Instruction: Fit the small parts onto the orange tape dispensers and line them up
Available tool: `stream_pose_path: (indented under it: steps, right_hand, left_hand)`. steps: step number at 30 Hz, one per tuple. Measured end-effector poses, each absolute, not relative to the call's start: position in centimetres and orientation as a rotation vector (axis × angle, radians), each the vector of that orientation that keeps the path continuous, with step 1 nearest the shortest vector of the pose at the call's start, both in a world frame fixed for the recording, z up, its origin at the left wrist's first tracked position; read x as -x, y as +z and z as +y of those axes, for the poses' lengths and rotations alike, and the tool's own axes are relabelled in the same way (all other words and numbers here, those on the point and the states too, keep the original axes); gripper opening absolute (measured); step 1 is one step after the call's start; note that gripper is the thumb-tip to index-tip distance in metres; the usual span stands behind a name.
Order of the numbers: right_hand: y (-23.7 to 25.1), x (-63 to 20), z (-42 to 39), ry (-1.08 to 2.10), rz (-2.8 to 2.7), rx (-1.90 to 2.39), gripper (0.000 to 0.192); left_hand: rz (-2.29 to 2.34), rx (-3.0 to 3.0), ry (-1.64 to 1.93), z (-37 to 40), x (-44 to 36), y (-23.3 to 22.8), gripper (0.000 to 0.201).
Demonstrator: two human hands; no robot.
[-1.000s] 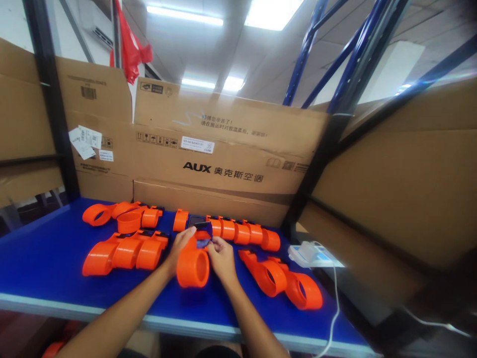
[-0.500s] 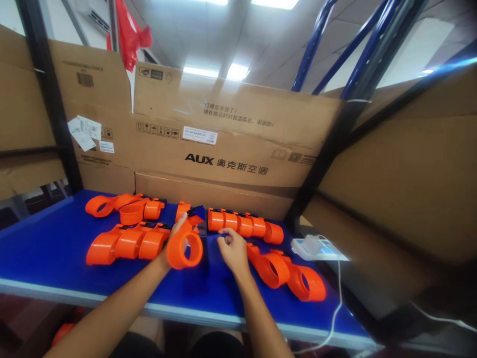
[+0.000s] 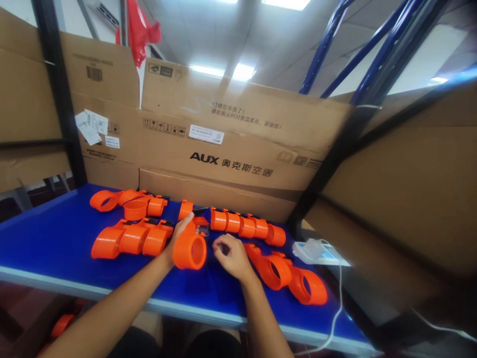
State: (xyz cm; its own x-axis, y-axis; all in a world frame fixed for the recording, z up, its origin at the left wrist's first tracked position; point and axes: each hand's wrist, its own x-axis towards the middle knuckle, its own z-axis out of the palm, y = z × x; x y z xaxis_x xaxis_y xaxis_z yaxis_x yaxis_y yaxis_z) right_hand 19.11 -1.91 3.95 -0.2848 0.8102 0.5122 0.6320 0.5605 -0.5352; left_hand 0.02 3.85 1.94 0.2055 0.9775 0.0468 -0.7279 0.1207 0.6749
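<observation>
Orange ring [image 3: 191,250], gripped by left hand [image 3: 179,237], is flanked by orange parts [image 3: 130,239]; right hand [image 3: 231,254], loosely curled, has drawn back.

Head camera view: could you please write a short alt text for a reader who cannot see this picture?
A person's left hand holds an orange plastic ring part above a blue worktable, while the right hand is curled just beside it. More orange parts lie in rows on the table, a row behind the hands and a pair to the right, with AUX cardboard boxes behind.
</observation>
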Motion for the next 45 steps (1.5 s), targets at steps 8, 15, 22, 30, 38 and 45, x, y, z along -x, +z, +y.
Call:
stream_pose_path:
  steps: [8,15,22,30,38,45]
  right_hand:
    - [2.9,-17.3,-1.9,0.201,-2.422,1.130,0.018]
    - [2.4,-16.5,-1.5,0.108,-2.431,1.170,0.010]
    - [2.7,-16.1,-1.9,0.092,-2.407,1.228,0.007]
    - [3.2,-16.9,-2.3,0.101,-2.382,1.233,0.008]
    - [3.4,-18.0,-1.8,0.078,-1.936,1.174,0.034]
    - [2.7,-17.7,-1.0,0.050,-1.731,1.114,0.042]
  left_hand:
    - [0.423,-0.605,1.274,4.3,0.1,1.9,0.039]
    - [0.433,-0.635,1.246,4.1,0.2,1.5,0.042]
    - [0.511,-0.716,1.269,4.0,0.1,1.4,0.045]
    - [0.553,-0.771,1.304,3.3,-0.3,2.2,0.044]
    - [0.678,-1.025,1.371,3.9,-0.4,1.7,0.039]
    - [0.601,-1.148,1.263,2.9,-0.9,1.9,0.038]
